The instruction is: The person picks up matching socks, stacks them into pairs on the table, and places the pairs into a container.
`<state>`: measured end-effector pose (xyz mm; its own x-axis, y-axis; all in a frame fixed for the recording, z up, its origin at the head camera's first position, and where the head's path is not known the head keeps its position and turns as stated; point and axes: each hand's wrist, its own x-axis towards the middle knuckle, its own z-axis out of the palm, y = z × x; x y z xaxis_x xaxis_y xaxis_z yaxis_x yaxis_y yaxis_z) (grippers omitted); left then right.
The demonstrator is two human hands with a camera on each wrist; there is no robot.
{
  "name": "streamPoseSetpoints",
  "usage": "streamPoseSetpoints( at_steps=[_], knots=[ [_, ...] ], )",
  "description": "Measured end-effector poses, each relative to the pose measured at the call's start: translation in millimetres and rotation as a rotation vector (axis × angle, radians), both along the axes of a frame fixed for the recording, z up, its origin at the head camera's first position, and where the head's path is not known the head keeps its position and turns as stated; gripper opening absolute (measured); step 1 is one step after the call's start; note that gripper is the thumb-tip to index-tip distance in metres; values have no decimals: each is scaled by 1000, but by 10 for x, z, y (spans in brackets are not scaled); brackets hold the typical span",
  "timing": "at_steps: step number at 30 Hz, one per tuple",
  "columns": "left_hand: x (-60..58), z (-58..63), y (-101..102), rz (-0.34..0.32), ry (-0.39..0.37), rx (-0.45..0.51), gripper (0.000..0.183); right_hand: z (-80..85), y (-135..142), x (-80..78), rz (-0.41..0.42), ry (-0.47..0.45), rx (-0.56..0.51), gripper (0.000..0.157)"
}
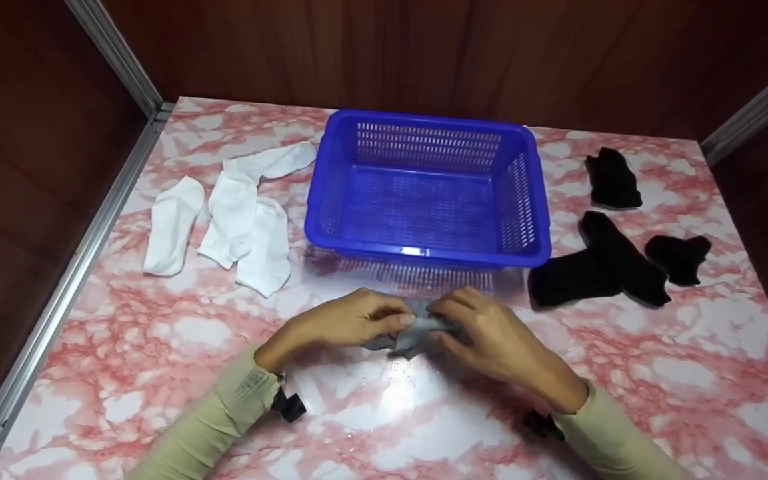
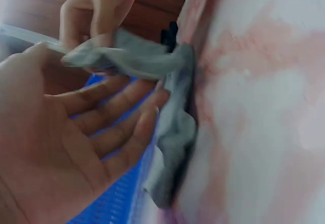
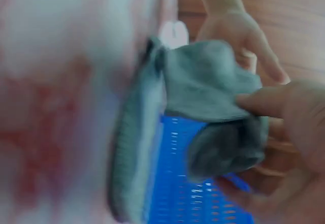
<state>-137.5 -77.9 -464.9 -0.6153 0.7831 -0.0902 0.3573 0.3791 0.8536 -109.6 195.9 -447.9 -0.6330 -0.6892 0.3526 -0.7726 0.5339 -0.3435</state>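
Note:
A grey sock (image 1: 424, 325) is between the two hands, in front of the basket. My right hand (image 1: 491, 337) pinches it between thumb and fingers; in the right wrist view the sock (image 3: 203, 82) hangs bunched, with a darker fold beneath. My left hand (image 1: 347, 320) is at the sock's left side. The left wrist view shows that hand (image 2: 86, 132) with its fingers spread loosely under the raised sock (image 2: 132, 56). More grey sock fabric (image 2: 175, 142) lies on the table below; whether it is a separate sock I cannot tell.
A blue plastic basket (image 1: 427, 253) stands just beyond the hands. Several white socks (image 1: 231, 213) lie to its left, some overlapping. Several black socks (image 1: 624, 260) lie to its right. Dark wood panels (image 1: 424, 53) enclose the marbled table (image 1: 204, 400).

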Motion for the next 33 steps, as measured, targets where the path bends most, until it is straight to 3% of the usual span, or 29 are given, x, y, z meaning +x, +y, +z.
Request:
streamPoseSetpoints(
  at_steps=[3,5,8,13,21,28,33],
  knots=[
    [7,-43,-5,19,20,-27,42,-10,46,32,-16,-100,122,45],
    [24,-51,-1,33,38,-37,41,24,105,35,-36,-169,145,55],
    [66,-46,7,44,72,-70,43,86,200,14,-93,-269,114,62],
    [145,-38,39,81,140,-165,41,45,298,-84,-146,-377,38,53],
    [210,-87,110,217,109,-169,37,-256,279,-209,-162,-354,117,52],
    [225,-102,141,214,2,-61,22,-313,243,-188,-161,-339,39,27],
    [244,-99,145,224,-59,34,13,-249,247,-178,-177,-296,-14,26]
  ],
)
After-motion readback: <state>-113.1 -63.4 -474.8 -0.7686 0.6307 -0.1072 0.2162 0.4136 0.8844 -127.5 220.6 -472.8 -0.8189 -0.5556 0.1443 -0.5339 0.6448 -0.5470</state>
